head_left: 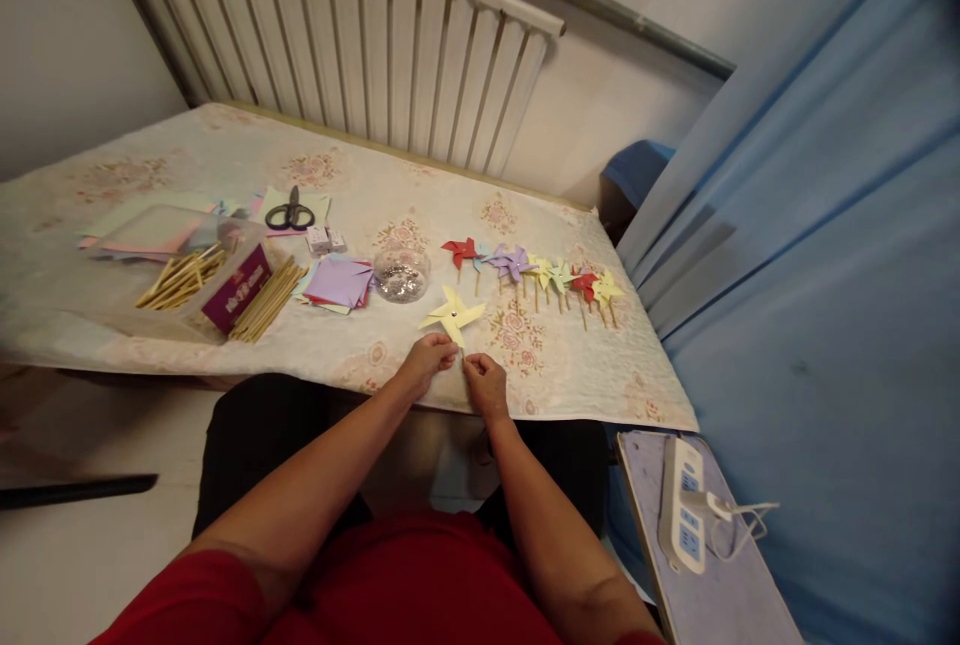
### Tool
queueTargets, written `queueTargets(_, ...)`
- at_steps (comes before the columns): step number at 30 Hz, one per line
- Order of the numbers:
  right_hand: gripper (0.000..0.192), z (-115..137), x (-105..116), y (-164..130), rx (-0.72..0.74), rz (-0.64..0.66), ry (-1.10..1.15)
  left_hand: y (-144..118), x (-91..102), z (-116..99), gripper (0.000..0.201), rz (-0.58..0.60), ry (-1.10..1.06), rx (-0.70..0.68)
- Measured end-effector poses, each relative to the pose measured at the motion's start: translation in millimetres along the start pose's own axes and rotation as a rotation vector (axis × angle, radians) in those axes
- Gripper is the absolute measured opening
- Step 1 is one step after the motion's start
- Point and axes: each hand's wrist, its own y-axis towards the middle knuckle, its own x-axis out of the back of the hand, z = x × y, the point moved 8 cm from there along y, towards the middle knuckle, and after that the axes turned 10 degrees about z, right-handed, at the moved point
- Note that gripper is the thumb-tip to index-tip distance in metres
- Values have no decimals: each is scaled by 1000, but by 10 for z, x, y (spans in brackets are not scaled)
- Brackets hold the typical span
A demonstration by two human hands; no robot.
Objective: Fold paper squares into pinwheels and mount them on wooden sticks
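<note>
A yellow paper pinwheel [453, 315] on a thin stick is held just above the front edge of the table. Its four blades spread round a small pin at the centre. My left hand [430, 361] is closed with its fingertips on the lower part of the pinwheel. My right hand [486, 383] pinches the stick just below the blades. Beyond them, to the right, lies a row of pinwheels [516, 263] in red, purple, yellow and green. A clear round dish [402, 272] with small shiny pins sits to the left of the yellow pinwheel.
Left on the flowered tablecloth [360, 150] are coloured paper squares [339, 281], black-handled scissors [291, 213], small boxes [326, 239] and a clear bin [180, 320] with wooden sticks [268, 299]. A power strip [684, 505] lies on a side stand at right, by a blue curtain [810, 305].
</note>
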Motion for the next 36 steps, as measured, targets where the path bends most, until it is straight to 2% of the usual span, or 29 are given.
queueTargets(11, 25, -18, -3, 19, 36, 11, -28, 108, -58, 72, 15, -53, 389, -29)
queueTargets(14, 22, -28, -17, 26, 28, 22, -1, 118, -38, 58, 11, -14, 528, -27)
queueTargets(16, 21, -31, -29, 31, 22, 31, 13, 101, 49, 9, 10, -9, 716, -5)
queueTargets(19, 20, -23, -38, 35, 20, 29, 23, 26, 226, -225, 11, -19, 1091, -114)
queueTargets(23, 18, -9, -35, 32, 5, 9, 29, -111, 605, -544, 15, -127, 1466, -255)
queueTargets(26, 18, -7, -42, 26, -19, 12, 39, -151, 861, -661, 25, -189, 1708, -274)
queueTargets(30, 17, -31, -69, 20, -66, 31, 74, -151, 1029, -727, 30, -276, 1872, -270)
queueTargets(36, 14, -15, -65, 36, -34, 14, 60, -169, 993, -749, 33, -336, 1942, -261)
